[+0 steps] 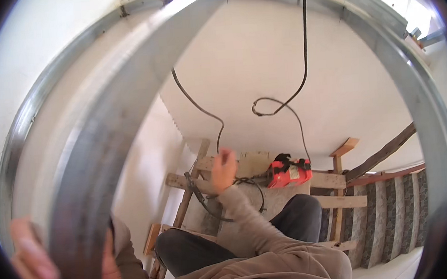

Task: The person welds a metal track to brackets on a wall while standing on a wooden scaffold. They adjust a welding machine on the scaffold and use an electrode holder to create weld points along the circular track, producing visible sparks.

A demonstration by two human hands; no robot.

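Observation:
At the lower left my left hand [32, 261] is closed around a grey metal profile [98, 132], with fingers on one side and part of the hand showing on the other. The profile rises close in front of me and curves in the view toward the top. My right hand [224, 170] is raised over the planks in the middle, its fingers bent together; whether anything is in them is hidden. A black cable [200, 110] runs down to just behind its fingertips. Beneath and beside that hand lie a coiled black cable [261, 194] and a dark clamp-like holder [195, 188].
A red machine with a black strap [290, 172] rests on the wooden scaffold [336, 201], trailing a looped black cable [302, 82]. Another metal profile [416, 74] curves along the right. Patterned steps [389, 216] descend at lower right, beside a wooden pole [382, 154].

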